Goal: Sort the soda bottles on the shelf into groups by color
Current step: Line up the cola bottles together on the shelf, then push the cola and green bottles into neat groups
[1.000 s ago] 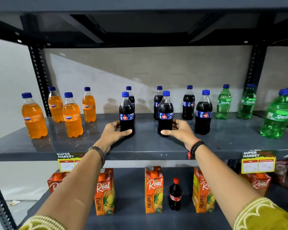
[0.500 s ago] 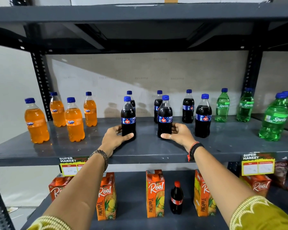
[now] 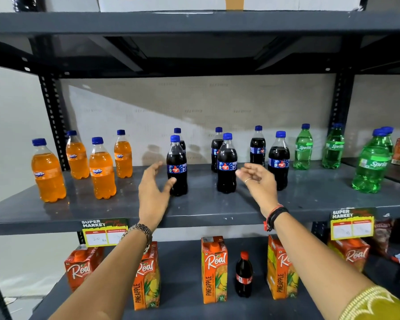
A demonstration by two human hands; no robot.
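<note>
On the grey middle shelf the bottles stand in colour groups. Several orange Fanta bottles are at the left, several dark cola bottles in the middle, several green Sprite bottles at the right. My left hand is open just left of a front cola bottle, thumb close to its side. My right hand is open just right of another front cola bottle, not gripping it. Both bottles stand upright.
The shelf below holds orange Real pineapple juice cartons and a small red-capped cola bottle. Price tags hang from the shelf edge. A black upright post stands behind the Fanta group. A cardboard box sits on the top shelf.
Both hands have let go of the two front cola bottles and opened, drawing slightly apart from them. The view has tilted upward and moved closer.
</note>
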